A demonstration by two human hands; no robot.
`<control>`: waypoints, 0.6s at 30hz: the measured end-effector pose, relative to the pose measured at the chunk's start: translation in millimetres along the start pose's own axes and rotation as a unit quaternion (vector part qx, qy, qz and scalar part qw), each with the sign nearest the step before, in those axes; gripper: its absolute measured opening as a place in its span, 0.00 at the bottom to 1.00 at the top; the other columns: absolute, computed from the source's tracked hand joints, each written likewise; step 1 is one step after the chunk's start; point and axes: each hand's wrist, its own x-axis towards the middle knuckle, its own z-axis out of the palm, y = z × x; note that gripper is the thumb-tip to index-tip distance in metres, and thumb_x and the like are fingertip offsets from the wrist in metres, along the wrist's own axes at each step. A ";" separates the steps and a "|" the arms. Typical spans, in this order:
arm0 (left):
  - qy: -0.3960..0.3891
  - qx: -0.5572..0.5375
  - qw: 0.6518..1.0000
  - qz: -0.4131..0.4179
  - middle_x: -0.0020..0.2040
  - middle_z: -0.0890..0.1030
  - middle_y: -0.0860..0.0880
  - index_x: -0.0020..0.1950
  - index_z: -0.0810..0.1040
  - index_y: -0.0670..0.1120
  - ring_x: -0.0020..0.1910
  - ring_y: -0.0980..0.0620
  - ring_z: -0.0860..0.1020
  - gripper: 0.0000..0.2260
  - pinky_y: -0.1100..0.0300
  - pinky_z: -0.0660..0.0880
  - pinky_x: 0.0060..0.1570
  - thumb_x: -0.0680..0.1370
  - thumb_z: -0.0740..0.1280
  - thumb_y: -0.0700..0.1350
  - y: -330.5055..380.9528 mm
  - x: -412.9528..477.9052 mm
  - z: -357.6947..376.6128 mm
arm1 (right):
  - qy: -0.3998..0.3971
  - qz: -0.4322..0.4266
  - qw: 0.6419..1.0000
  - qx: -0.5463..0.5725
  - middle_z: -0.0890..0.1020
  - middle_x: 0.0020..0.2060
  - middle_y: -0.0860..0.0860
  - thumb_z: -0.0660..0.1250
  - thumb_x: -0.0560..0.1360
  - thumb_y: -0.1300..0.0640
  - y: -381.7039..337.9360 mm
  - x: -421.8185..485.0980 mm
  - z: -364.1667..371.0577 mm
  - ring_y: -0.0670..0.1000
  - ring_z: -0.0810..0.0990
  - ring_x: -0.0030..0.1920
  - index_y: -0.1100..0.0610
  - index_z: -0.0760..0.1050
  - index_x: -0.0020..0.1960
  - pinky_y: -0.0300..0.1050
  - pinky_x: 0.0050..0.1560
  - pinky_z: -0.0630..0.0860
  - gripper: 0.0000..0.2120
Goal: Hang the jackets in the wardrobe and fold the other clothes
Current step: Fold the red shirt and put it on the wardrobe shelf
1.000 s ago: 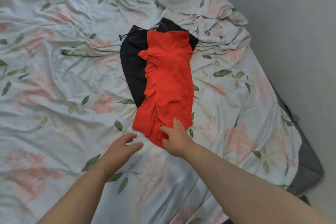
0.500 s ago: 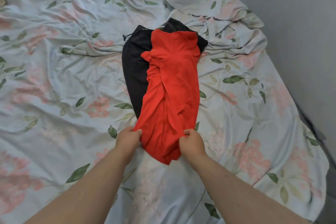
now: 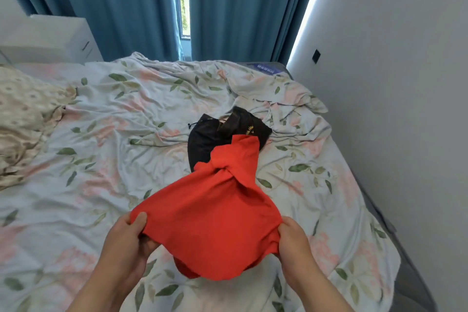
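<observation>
- Red garment [image 3: 215, 223]: near edge lifted off the bed [image 3: 101, 134], spread between the two hands; far end twisted and resting on a black garment [image 3: 210, 139].
- Left hand [image 3: 126, 243]: fingers and thumb curled round the garment's left edge.
- Right hand [image 3: 293, 243]: gripping the right edge.
- Black garment: lying on the flowered sheet.
- Blue curtains [image 3: 121, 2]: behind the bed.

Front garment [image 3: 215, 223] on bed [image 3: 114, 159], far end overlapping rear garment [image 3: 205, 142] behind it; curtains [image 3: 121, 7] behind bed, wall [image 3: 392, 83] right.
</observation>
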 end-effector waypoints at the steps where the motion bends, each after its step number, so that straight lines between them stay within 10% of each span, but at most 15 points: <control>1: -0.011 -0.012 1.000 0.010 0.44 0.85 0.42 0.55 0.77 0.38 0.38 0.52 0.85 0.10 0.56 0.82 0.34 0.84 0.56 0.38 20.2 -11.8 -1.0 | -0.014 -0.011 1.000 0.003 0.76 0.34 0.55 0.56 0.77 0.65 -11.6 -15.6 2.0 0.51 0.72 0.35 0.60 0.75 0.40 0.47 0.38 0.68 0.11; 8: -0.021 0.007 0.984 0.175 0.38 0.84 0.43 0.60 0.71 0.44 0.35 0.50 0.84 0.13 0.59 0.81 0.34 0.79 0.65 0.33 173.5 -100.7 -28.0 | -0.058 -0.101 0.992 0.057 0.74 0.30 0.53 0.60 0.79 0.67 -122.6 -130.8 26.6 0.49 0.70 0.28 0.59 0.76 0.54 0.43 0.30 0.67 0.09; 18: -0.234 0.004 0.942 0.239 0.48 0.84 0.45 0.58 0.77 0.41 0.53 0.50 0.82 0.22 0.53 0.81 0.55 0.74 0.51 0.27 336.3 -217.8 -72.6 | -0.237 -0.241 0.929 0.151 0.81 0.46 0.59 0.53 0.71 0.81 -264.1 -286.2 98.8 0.54 0.82 0.49 0.67 0.78 0.57 0.48 0.53 0.80 0.23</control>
